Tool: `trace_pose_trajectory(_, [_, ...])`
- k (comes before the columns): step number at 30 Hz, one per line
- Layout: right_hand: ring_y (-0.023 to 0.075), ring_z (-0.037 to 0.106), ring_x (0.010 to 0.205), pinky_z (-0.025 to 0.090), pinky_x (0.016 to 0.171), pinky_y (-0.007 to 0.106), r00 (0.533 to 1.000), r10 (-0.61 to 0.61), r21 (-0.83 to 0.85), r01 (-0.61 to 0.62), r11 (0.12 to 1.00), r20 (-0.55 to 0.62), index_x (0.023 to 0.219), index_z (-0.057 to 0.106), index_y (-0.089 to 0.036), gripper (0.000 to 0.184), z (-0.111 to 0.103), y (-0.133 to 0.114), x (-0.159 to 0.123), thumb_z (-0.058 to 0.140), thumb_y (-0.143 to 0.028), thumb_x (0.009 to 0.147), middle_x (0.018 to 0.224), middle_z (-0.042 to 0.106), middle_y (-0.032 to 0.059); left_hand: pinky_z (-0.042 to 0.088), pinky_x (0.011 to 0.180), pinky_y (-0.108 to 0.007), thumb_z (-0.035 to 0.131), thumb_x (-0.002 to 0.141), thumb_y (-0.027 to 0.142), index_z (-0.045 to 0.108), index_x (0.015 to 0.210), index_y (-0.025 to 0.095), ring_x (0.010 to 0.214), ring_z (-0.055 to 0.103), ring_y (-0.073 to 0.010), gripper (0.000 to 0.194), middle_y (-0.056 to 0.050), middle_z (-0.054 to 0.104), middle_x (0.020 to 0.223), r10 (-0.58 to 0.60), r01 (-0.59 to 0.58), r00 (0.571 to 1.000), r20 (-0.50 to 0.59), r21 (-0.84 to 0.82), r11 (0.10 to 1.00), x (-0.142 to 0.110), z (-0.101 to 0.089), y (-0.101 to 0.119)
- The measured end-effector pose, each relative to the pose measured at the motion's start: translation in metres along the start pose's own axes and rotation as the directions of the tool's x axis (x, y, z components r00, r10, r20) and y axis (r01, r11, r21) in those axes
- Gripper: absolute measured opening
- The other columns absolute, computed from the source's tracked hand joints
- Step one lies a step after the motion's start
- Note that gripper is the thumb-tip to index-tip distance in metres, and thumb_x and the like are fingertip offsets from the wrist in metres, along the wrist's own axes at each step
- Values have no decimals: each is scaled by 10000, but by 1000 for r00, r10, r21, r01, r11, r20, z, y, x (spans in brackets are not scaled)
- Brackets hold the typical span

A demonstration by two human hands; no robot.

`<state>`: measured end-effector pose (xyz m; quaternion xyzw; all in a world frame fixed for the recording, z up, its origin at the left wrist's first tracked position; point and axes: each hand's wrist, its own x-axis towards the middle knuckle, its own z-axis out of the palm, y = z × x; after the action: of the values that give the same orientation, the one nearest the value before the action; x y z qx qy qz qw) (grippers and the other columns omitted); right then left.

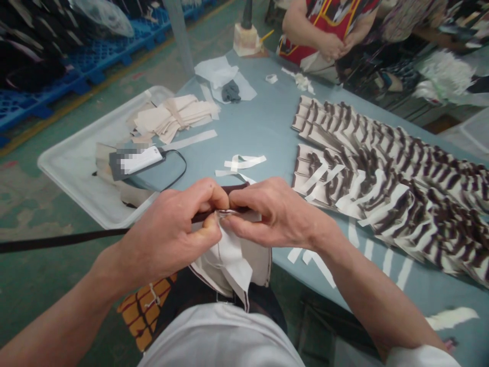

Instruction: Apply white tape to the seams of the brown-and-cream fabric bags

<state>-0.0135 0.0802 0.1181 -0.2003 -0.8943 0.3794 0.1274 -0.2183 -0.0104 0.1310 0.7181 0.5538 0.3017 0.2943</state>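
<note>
My left hand [171,224] and my right hand [277,211] meet close together at the table's near edge. Both are closed, thumbs and fingers pinching the top of a cream fabric piece [233,255] with dark brown edging. Its lower part hangs over my lap, with a loose pale flap at the front. The exact spot between my fingertips is partly hidden. Just beyond my hands lie several white strips [246,162]. To the right, two long rows of overlapping cream and brown fabric pieces [344,122] cover the table, with more white strips across the nearer row.
A white plastic tub [76,153] stands at the left of the blue-grey table [267,120]. By it are a bundle of cream fabric [175,114] and a dark and white device [141,160] with a cord. Across the table, another person's hands [336,47] are visible.
</note>
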Motion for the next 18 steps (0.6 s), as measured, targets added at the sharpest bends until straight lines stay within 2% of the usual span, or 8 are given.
trace_pose_trajectory(4, [86,276,544,194,569,300,999,7,129,-1,992,-48,701,472,-220,333,2,0,0,649,-307,971,599,363,-82,455,579,-230,518,836,121,665,910,236,572,593,-108,201,52,712,751,77,-77,997,-31,-8,997,0,3,-4])
trace_pose_trajectory(7, [82,293,557,228,560,272,1000,23,334,-15,942,-20,688,452,-224,350,4,1,1,666,-290,957,610,353,-86,466,546,-229,545,851,118,709,911,241,536,596,-108,214,41,731,739,130,-132,988,-81,-19,991,-2,10,-11])
trace_pose_trajectory(10, [87,319,583,272,555,249,999,32,591,-47,805,36,664,425,-234,389,8,3,2,691,-322,934,633,351,-80,478,515,-225,574,861,114,713,893,242,518,624,-112,191,27,750,714,183,-190,967,-176,-24,981,-6,20,-19])
trace_pose_trajectory(12, [92,350,574,298,537,248,993,57,725,-113,679,101,676,491,-226,330,11,4,1,710,-345,893,633,403,-74,526,546,-225,591,878,111,707,907,243,562,680,-123,178,10,783,753,228,-242,942,-247,-24,970,-11,27,-26])
trace_pose_trajectory(15, [99,371,547,288,500,260,977,123,834,-213,509,174,721,592,-204,202,19,5,1,663,-344,848,625,465,-57,590,622,-246,613,898,81,708,976,257,662,750,-144,215,-15,825,867,264,-300,909,-324,-67,951,-15,36,-35])
trace_pose_trajectory(18, [98,347,527,248,482,267,959,232,872,-248,422,161,701,597,-210,152,27,4,2,597,-310,815,603,456,-51,598,634,-259,603,892,52,703,987,275,686,770,-157,262,-9,821,858,254,-308,908,-334,-120,944,-16,41,-41])
